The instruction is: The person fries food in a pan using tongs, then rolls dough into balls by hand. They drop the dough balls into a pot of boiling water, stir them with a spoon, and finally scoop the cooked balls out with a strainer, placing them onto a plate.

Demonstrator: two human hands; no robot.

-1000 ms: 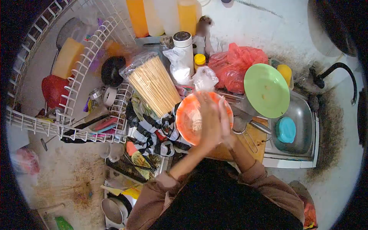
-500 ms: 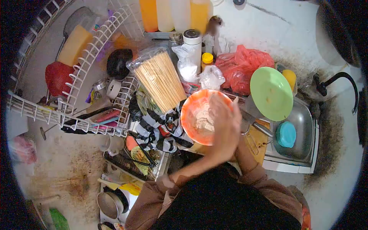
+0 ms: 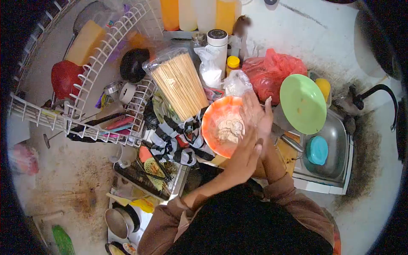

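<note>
An orange-and-white bowl [image 3: 209,123] holds pale, lumpy dough [image 3: 230,129] with a floury look. My right hand [image 3: 259,117] is over the bowl's right rim, fingers stretched out and dusted with pale residue. Against its lower palm lies my left hand [image 3: 243,163], its fingers long and flat, pointing up and to the right. The two hands touch, and no object shows between them, though the contact area is partly hidden.
Left of the bowl lie bundled wooden skewers [image 3: 180,87] and a striped plastic bag [image 3: 170,142]. A green plate [image 3: 302,104] overlaps the sink [image 3: 338,159], which holds a turquoise container [image 3: 317,150]. Behind are a red bag [image 3: 272,74] and a white flask [image 3: 217,51]. A dish rack [image 3: 80,110] stands left.
The hands were blurred and stacked together over the bowl's right side. Now my left hand has slid down toward me along the right palm, and more of the dough shows.
</note>
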